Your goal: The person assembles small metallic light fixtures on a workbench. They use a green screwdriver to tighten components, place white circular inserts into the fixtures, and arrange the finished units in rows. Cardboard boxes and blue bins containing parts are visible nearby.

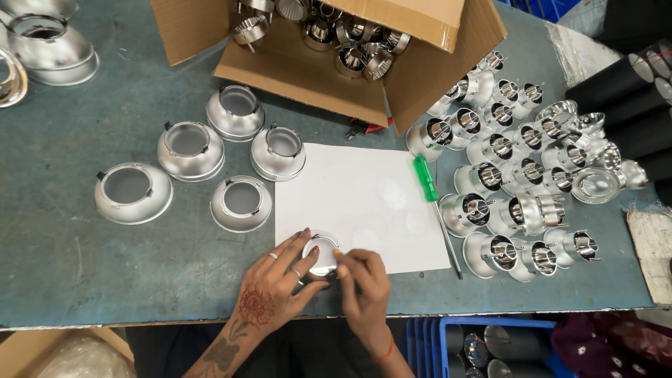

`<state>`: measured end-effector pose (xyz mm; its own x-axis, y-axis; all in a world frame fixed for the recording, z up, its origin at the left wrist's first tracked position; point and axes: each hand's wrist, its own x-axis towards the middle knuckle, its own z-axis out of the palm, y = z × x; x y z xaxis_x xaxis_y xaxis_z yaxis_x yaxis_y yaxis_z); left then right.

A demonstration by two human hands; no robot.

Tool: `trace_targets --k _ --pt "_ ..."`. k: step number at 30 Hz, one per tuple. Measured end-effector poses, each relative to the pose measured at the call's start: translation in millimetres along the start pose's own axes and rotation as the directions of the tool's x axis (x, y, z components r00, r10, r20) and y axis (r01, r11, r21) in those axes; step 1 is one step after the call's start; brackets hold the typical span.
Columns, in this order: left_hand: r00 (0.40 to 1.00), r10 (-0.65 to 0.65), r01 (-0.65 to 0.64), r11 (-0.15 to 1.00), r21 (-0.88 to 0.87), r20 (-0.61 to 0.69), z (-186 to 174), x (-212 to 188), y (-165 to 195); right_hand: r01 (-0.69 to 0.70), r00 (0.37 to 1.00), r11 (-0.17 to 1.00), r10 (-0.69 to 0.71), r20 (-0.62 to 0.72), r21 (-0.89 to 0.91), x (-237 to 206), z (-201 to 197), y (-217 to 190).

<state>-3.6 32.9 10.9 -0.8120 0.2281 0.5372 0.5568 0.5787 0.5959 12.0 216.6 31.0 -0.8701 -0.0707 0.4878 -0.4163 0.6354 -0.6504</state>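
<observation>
Both my left hand [276, 280] and right hand [360, 280] pinch the small shiny silver metal reflector cup [321, 252] by its rim at 9 and 3 o'clock; probably light, stiff, slippery, scratch-prone

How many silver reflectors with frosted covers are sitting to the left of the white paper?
5. One far left, one upper middle, one nearest the box, one touching the paper's top corner, one by its left edge. None appear hidden.

A worn blue-green bench [84, 259] carries an open cardboard box [294, 70], a white paper sheet [364, 189], a green-handled screwdriver [425, 178], five silver reflector cups [190, 150] left and many chrome reflectors [518, 175] right.
</observation>
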Motion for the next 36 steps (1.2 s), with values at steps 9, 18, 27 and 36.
trace_targets --k 9,18,27,36 --pt "0.999 -0.015 0.016 0.999 -0.03 0.035 2 0 1 0.135 0.989 0.978 -0.122 0.085 -0.161 16 -2 -1" --pt "0.999 -0.041 0.041 0.999 0.004 0.023 0 -1 6 0.148 0.988 0.989 -0.148 -0.037 0.002 28 10 11" --pt "1.0 -0.018 0.018 0.999 0.034 0.019 0 -6 8 0.155 0.978 0.979 -0.17 -0.117 -0.129 21 8 2" --pt "1.0 -0.007 0.004 0.993 0.122 0.024 4 -6 6 0.157 0.988 0.987 -0.157 -0.001 -0.045 30 7 12"
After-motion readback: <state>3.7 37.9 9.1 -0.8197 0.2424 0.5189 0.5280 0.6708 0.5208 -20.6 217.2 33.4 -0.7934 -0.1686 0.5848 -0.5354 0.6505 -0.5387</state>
